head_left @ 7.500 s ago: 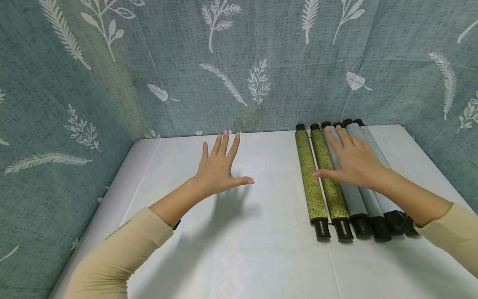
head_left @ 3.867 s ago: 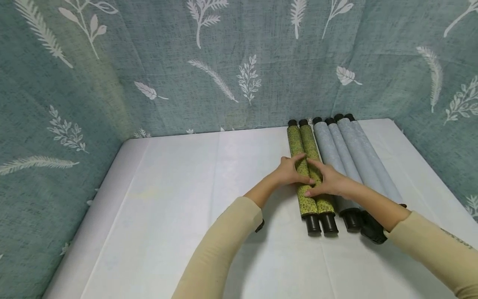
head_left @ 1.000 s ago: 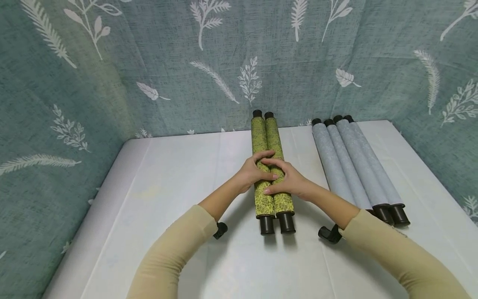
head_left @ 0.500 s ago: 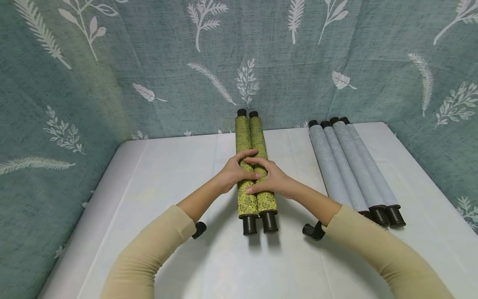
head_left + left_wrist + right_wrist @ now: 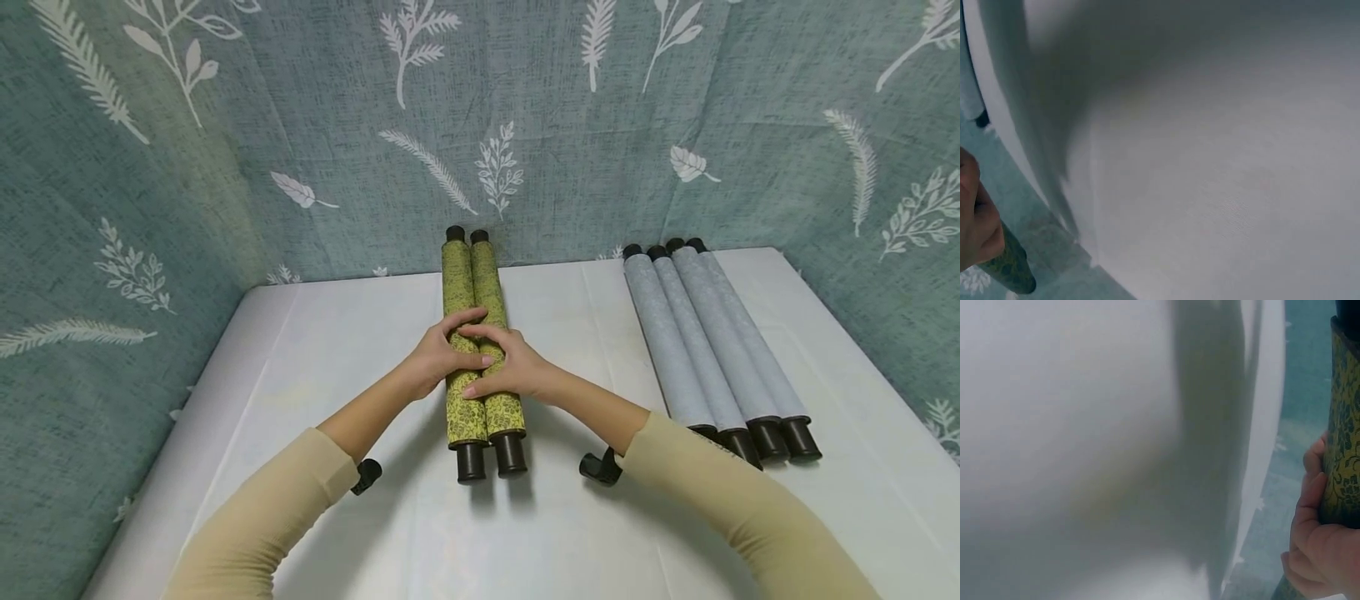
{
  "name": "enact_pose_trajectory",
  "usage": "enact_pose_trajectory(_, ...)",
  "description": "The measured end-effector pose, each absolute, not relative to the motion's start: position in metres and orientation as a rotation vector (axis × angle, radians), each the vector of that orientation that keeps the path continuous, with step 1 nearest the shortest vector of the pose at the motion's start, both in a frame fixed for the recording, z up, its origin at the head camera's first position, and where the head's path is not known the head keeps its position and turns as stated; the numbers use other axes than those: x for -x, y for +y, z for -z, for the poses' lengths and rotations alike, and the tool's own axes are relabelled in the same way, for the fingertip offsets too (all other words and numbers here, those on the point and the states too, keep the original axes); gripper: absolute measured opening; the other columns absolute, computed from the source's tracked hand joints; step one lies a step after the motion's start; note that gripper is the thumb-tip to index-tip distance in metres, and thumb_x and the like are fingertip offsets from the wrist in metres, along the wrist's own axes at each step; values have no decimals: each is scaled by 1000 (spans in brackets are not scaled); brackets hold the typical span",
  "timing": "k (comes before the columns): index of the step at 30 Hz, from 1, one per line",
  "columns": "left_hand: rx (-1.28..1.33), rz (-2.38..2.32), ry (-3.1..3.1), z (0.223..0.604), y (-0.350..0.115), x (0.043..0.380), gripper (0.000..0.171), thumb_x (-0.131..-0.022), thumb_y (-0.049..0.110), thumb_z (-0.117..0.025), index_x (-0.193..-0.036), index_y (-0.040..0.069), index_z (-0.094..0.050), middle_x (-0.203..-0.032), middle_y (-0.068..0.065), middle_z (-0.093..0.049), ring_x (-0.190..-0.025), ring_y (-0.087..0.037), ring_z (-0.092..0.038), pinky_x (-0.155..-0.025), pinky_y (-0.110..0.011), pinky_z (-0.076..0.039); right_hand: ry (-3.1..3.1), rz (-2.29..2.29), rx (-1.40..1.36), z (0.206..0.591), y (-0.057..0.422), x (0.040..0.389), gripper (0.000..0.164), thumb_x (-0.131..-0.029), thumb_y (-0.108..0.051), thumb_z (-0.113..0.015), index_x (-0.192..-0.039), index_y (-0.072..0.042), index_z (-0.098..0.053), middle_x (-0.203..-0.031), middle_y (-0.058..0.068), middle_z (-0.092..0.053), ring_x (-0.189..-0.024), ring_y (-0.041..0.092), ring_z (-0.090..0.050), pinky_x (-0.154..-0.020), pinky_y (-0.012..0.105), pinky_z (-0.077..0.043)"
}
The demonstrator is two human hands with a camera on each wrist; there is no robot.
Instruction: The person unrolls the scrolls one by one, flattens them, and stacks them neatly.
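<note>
Two rolled-up scrolls with yellow-green patterned cloth and black end knobs lie side by side in the head view: a left yellow scroll (image 5: 467, 421) and a right yellow scroll (image 5: 504, 412). My left hand (image 5: 435, 357) grips the pair from the left, thumb and fingers across their tops. From the other side my right hand (image 5: 525, 367) grips the same pair, its fingertips overlapping the left hand's. Shadows fall on the table below the near knobs. The left wrist view catches one scroll end (image 5: 1015, 272) beyond the left hand (image 5: 975, 219); in the right wrist view the right hand (image 5: 1319, 550) curls round a scroll (image 5: 1344, 431).
Several grey-blue scrolls (image 5: 667, 342) with dark knobs lie together on the right part of the white table (image 5: 337, 333). A teal leaf-print cloth (image 5: 337, 183) stands behind and along the sides. Small black devices (image 5: 600, 468) are worn at the wrists.
Both hands have come together on the yellow scrolls, then carried them left, away from the grey-blue ones. Over the last second the pair has kept moving left. The grey-blue scrolls stay put.
</note>
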State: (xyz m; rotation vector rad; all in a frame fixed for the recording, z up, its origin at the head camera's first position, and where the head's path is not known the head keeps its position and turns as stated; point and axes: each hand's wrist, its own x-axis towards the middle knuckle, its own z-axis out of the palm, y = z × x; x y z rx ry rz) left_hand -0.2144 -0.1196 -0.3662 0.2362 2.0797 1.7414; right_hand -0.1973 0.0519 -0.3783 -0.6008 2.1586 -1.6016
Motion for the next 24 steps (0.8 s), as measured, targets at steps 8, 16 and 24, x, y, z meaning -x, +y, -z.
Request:
enact_pose_trajectory(8, -234, -1708, 2124, 368, -144, 213, 75, -80, -1, -72, -145, 17, -38, -150, -9, -28, -138, -29, -25, -101, -43, -39, 2162, 1581, 594, 382, 28, 198, 80, -74, -19, -81, -143, -28, -41, -152, 21, -9, -141, 36, -7, -103, 58, -30)
enact_pose_trajectory(16, -235, -1713, 2140, 372, -161, 211, 75, -81, 0, -71, -146, 14, -36, -153, -11, -21, -142, -31, -15, -107, -48, -31, 2163, 1544, 594, 384, 12, 201, 78, -75, -22, -81, -142, -30, -41, -152, 20, -10, -142, 37, -5, -102, 59, -30)
enact_pose_trajectory(24, -214, -1641, 2169, 385, -180, 214, 75, -81, 3, -73, -146, 13, -36, -153, -14, -21, -142, -34, -14, -106, -51, -31, 2158, 1509, 607, 397, -5, 203, 83, -76, -22, -80, -146, -27, -35, -153, 22, -10, -140, 39, -12, -101, 58, -32)
